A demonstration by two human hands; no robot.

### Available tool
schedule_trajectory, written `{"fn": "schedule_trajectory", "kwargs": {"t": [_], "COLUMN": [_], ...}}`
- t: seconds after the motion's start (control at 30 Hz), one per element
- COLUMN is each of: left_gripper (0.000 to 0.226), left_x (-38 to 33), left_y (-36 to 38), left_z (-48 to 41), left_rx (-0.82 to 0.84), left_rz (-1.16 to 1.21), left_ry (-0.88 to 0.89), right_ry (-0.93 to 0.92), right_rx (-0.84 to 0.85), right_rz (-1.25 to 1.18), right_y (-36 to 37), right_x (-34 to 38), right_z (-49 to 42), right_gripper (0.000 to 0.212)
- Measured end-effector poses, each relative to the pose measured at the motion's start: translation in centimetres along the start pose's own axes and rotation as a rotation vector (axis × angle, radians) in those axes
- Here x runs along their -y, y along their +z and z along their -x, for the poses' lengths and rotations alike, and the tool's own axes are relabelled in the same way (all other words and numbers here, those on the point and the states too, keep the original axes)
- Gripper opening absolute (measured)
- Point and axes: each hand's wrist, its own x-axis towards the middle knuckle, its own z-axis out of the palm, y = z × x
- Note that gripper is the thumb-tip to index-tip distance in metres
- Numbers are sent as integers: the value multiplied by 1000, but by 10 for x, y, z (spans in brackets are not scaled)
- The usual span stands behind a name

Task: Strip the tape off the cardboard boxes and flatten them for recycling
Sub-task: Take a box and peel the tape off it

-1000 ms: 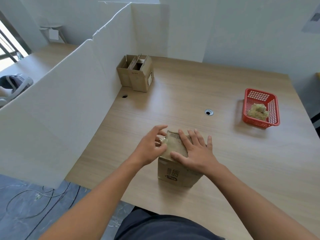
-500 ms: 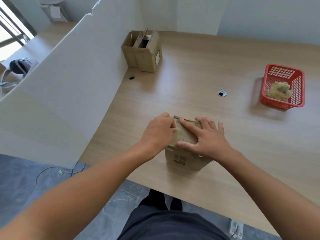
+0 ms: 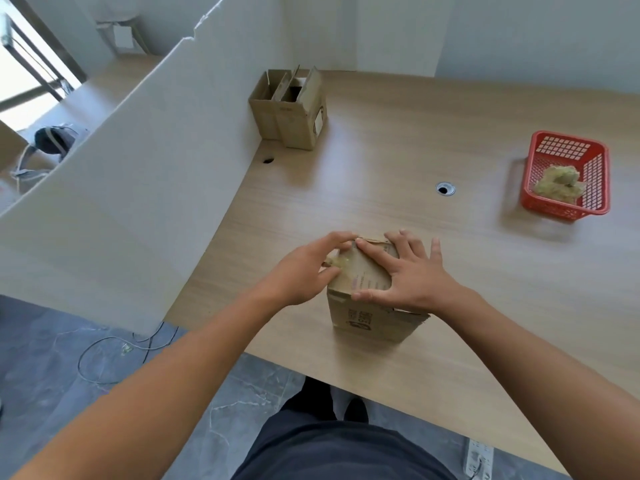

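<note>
A small brown cardboard box stands near the front edge of the wooden table. My right hand lies flat on its top with fingers spread, pressing it down. My left hand is at the box's upper left edge, where thumb and fingers pinch a strip of clear tape lifted off the top. Two more open cardboard boxes stand side by side at the back of the table, against the white partition.
A red plastic basket holding a wad of stripped tape sits at the right. A white partition walls the table's left side. The tabletop has a cable grommet. Cables lie on the grey floor at the lower left.
The view tilted down and shifted a little. My left hand has drawn the tape end leftward off the box top. My right hand stays pressed flat on the box.
</note>
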Motion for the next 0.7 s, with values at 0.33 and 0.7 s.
{"fn": "schedule_trajectory", "kwargs": {"t": [0.33, 0.7], "left_gripper": [13, 36], "left_x": [9, 37], "left_y": [5, 38], "left_z": [18, 42], "left_rx": [-95, -252], "left_rz": [26, 279], "left_ry": [127, 7], "right_ry": [-1, 60], "right_rx": [13, -35], "right_rz": [-22, -77], "right_y": [-1, 8], "right_x": [-8, 8], "right_z": [-1, -9], "right_gripper": [98, 100]}}
